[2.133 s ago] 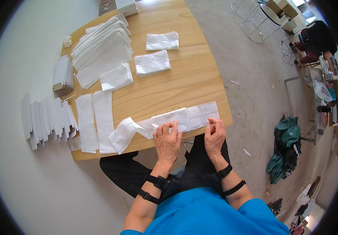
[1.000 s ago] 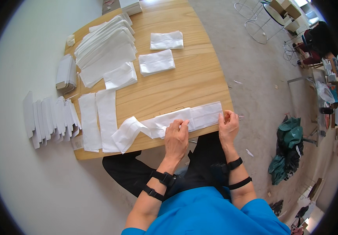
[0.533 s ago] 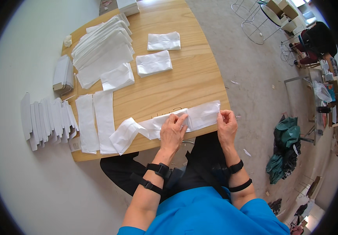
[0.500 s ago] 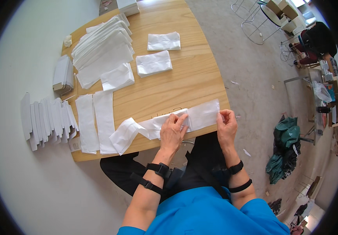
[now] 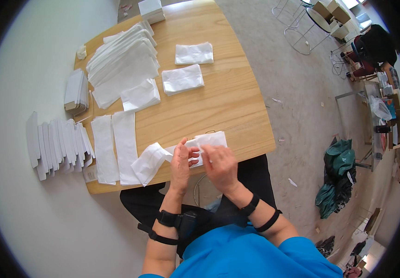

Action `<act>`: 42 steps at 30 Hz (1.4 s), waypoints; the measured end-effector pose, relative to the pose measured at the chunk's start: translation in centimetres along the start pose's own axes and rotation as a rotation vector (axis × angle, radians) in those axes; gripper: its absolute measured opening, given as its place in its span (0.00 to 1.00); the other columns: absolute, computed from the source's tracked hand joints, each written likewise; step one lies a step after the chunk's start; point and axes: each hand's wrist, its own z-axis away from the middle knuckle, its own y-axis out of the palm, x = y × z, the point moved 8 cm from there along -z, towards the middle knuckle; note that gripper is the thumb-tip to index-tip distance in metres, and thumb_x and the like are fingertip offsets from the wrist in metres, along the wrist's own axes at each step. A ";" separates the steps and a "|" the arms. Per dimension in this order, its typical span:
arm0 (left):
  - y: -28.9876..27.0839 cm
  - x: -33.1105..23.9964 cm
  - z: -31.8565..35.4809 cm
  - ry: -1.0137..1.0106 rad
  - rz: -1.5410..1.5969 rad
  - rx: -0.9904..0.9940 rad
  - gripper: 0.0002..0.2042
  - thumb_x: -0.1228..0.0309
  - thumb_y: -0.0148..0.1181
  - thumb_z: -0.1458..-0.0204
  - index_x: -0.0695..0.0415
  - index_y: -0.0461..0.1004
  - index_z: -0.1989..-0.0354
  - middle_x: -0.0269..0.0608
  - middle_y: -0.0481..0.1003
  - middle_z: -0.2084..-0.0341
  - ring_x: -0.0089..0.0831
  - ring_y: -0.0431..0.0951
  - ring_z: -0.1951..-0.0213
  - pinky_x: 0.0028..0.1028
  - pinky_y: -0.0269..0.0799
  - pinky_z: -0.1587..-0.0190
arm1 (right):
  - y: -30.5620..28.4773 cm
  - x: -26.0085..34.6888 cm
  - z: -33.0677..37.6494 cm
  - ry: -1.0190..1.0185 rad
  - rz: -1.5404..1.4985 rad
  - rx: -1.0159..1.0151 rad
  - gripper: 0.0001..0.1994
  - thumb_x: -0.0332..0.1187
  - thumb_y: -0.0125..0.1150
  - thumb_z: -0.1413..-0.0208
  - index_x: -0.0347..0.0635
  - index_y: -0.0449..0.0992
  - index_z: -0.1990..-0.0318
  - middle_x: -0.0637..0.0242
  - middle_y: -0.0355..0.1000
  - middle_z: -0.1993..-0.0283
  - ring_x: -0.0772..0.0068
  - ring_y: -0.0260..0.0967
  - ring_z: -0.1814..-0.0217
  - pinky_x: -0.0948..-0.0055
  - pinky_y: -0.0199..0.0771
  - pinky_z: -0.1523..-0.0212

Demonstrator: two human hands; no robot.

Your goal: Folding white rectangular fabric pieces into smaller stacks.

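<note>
At the wooden bench's [image 5: 237,97] six o'clock edge, left hand [image 5: 181,160] and right hand [image 5: 219,164] pinch a white cloth strip [image 5: 163,155]; folding neatly needs aligned edges.

Beyond my fingertips, two folded white cloths [image 5: 187,67] lay on the wooden table [image 5: 237,106]. To the left of my fingers sat a fanned stack of white sheets [image 5: 123,62] and two long flat strips [image 5: 115,147]. Right of my fingers, a green bag [image 5: 336,180] rested on the floor.

A packing workroom: wooden table [image 5: 228,106] with stacked white sheets [image 5: 123,60], bare concrete floor [image 5: 297,92]
</note>
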 end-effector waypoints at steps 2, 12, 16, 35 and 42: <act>-0.2 0.2 -0.1 -0.016 0.027 -0.020 0.28 0.62 0.53 0.38 0.64 0.54 0.35 0.38 0.74 0.61 0.20 0.73 0.66 0.22 0.73 0.62 | 1.3 0.4 0.7 -0.024 -0.009 0.065 0.14 0.23 0.64 0.54 0.40 0.74 0.57 0.63 0.74 0.66 0.61 0.72 0.66 0.65 0.70 0.63; -1.7 0.0 -0.8 0.256 -0.432 -0.244 0.24 0.75 0.58 0.44 0.65 0.60 0.40 0.33 0.73 0.74 0.17 0.72 0.71 0.19 0.69 0.68 | -0.4 -5.1 2.5 0.431 -0.107 -0.030 0.05 0.28 0.64 0.50 0.40 0.74 0.69 0.62 0.72 0.71 0.60 0.71 0.69 0.64 0.69 0.68; -0.8 -1.5 -0.5 0.292 -0.593 -0.272 0.23 0.76 0.59 0.45 0.64 0.63 0.41 0.32 0.73 0.74 0.17 0.71 0.73 0.19 0.69 0.69 | -0.1 -8.9 2.3 0.690 -0.126 -0.007 0.06 0.30 0.64 0.50 0.38 0.74 0.69 0.60 0.71 0.72 0.60 0.70 0.71 0.64 0.69 0.69; -0.3 -7.0 2.7 0.694 -1.077 -0.376 0.15 0.71 0.56 0.42 0.65 0.70 0.49 0.42 0.77 0.68 0.28 0.77 0.69 0.26 0.74 0.63 | -0.2 -9.1 1.5 0.733 -0.187 -0.009 0.06 0.29 0.63 0.48 0.36 0.75 0.67 0.62 0.73 0.72 0.67 0.71 0.74 0.69 0.70 0.71; -1.4 1.6 -1.6 0.058 -0.357 -0.084 0.10 0.71 0.51 0.38 0.65 0.73 0.54 0.40 0.77 0.63 0.22 0.78 0.63 0.20 0.74 0.59 | 4.8 -11.7 3.9 0.854 -0.475 0.013 0.07 0.28 0.58 0.44 0.32 0.76 0.63 0.62 0.76 0.72 0.75 0.74 0.72 0.75 0.74 0.69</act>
